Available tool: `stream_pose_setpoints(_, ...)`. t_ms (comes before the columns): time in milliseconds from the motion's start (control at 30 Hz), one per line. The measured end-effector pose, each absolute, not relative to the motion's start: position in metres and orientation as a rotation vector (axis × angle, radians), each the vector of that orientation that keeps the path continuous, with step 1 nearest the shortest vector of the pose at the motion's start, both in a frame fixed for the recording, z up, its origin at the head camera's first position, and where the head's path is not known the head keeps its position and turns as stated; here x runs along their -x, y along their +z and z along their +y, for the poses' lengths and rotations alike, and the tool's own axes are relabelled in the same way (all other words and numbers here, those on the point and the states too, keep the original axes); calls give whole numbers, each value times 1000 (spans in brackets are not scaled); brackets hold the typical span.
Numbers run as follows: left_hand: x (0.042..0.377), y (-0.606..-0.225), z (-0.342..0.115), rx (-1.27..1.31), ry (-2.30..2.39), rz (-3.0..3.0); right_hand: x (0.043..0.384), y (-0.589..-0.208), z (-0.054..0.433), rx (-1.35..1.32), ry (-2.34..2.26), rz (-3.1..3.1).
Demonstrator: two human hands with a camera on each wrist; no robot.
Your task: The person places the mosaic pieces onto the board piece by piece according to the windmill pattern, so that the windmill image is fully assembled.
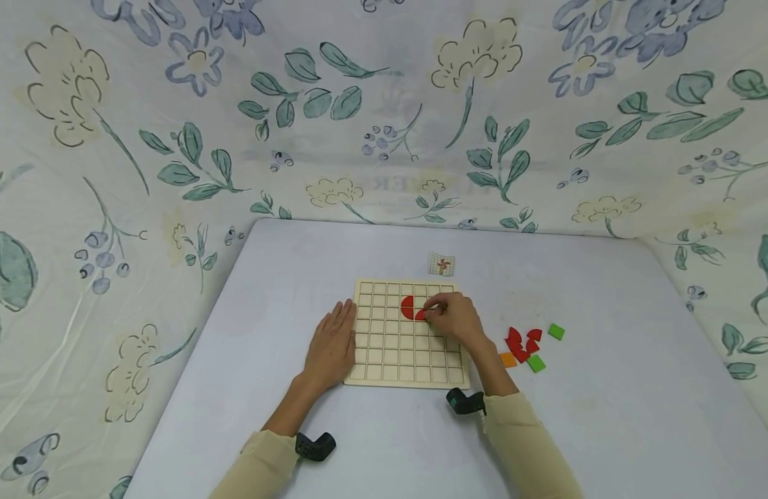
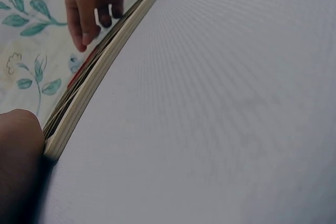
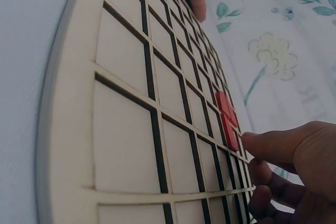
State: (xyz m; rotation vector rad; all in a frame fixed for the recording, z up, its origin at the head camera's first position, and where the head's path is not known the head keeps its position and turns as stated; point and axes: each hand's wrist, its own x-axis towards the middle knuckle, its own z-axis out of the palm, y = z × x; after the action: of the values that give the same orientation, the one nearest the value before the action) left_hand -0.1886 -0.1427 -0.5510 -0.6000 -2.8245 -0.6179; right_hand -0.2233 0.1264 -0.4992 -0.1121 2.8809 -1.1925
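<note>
On the white table lies a square wooden grid board. Two red quarter-circle pieces sit in neighbouring cells of its upper middle: a left group of red and a smaller red piece to its right. My right hand reaches over the board's right side, fingertips right at the smaller red piece. In the right wrist view, the thumb is beside the red pieces, which lie in the grid. My left hand rests with straight fingers along the board's left edge.
Right of the board lie several loose red pieces, an orange square and two green squares, one nearer and one farther. A small pattern card is behind the board. Floral cloth hangs beyond the table.
</note>
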Motion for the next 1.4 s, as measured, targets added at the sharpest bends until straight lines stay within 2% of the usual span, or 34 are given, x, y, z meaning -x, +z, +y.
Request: stream_pose_setpoints(1400, 189, -554, -141, 586, -666, -2796, 199, -502, 211, -54, -1141, 2960)
